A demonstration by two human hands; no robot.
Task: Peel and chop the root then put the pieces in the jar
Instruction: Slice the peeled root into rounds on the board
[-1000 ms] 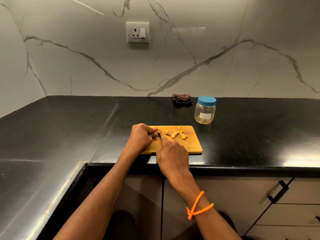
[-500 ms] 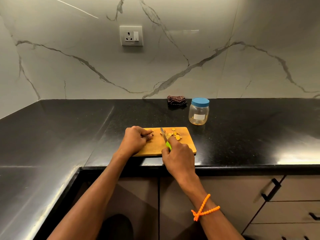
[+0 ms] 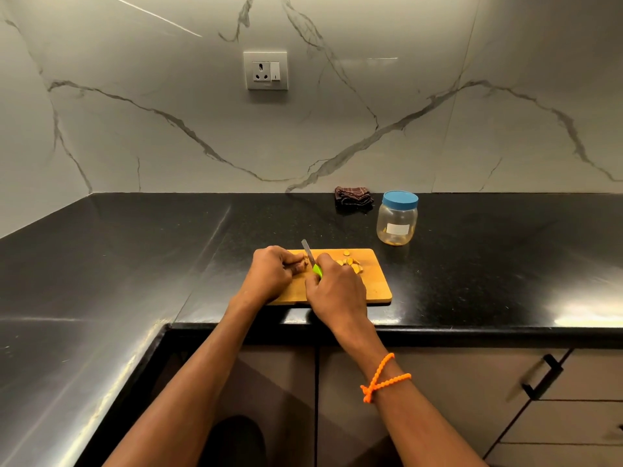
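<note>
Since the earlier frame the right hand (image 3: pixel 337 288) has drawn the small green-handled steel knife (image 3: pixel 312 259) back beside the left hand (image 3: pixel 273 273), blade tip raised. Right hand grips the handle; left hand is curled round the brownish stub of root (image 3: pixel 304 262), pinning it to the rectangular wooden chopping board (image 3: pixel 374 288). Orange cut slices (image 3: pixel 350 264) lie just right of the blade. Chopping is judged in progress. Next cut calls for the blade lowered clear of the left fingertips. The clear plastic jar (image 3: pixel 397 222) stands capped, apart.
</note>
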